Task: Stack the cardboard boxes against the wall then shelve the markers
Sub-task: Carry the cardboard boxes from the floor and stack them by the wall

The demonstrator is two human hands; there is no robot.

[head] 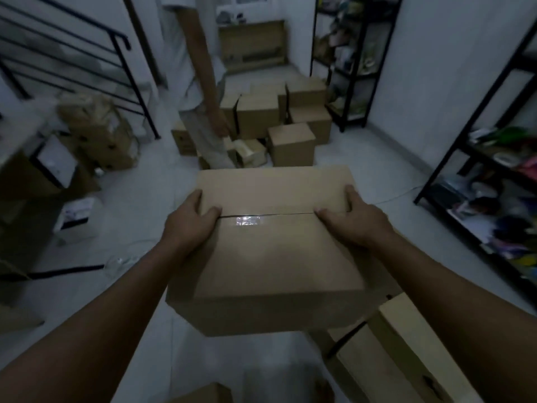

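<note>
Clearly stiff, the cardboard box (276, 245) looks like plain corrugated board with flat faces and a taped centre seam, so it should keep its shape under side pressure; its weight I cannot read, though both arms carry it level in front of the chest, which suggests moderate load at most. On its left edge the left hand (190, 222) grips it, fingers down the side wall and the thumb lying on the top flap at the seam. A strip of clear tape (247, 220) glints mid-seam, so the flaps are closed and the contents hidden. On the right edge the right hand (353, 218) holds it the same way, thumb on top. Opposite side walls seem the sound place to grip; the smooth board could slip if tilted.

Beyond the box, a pile of boxes (279, 120) sits on the floor by the far wall, beside a standing person (197, 82). Farther right, black shelves (494, 175) hold blurred, colourful goods; no markers can be picked out.
</note>
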